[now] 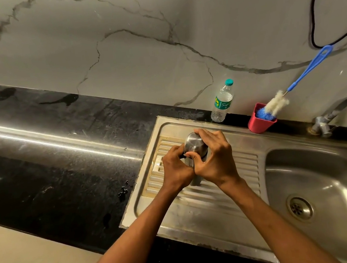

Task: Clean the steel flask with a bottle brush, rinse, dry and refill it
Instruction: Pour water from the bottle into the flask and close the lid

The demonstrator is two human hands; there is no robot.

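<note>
The steel flask [193, 143] stands upright on the ribbed drainboard [234, 167] of the sink, seen from above, so mostly its rounded steel cap shows. My left hand [176, 168] wraps the flask body from the left. My right hand [214, 159] grips the cap from the right, its fingers curled over the top. The bottle brush [294, 86], with a blue handle and white and blue bristles, leans in a red cup [260, 124] against the wall behind the sink. A clear plastic water bottle [222, 101] with a teal cap stands at the drainboard's back edge.
The steel sink basin [320, 178] with its drain lies to the right, and a tap [329, 117] juts over it from the back wall. A wet black stone counter [49, 147] stretches left. A black cable [316, 13] hangs on the marble wall.
</note>
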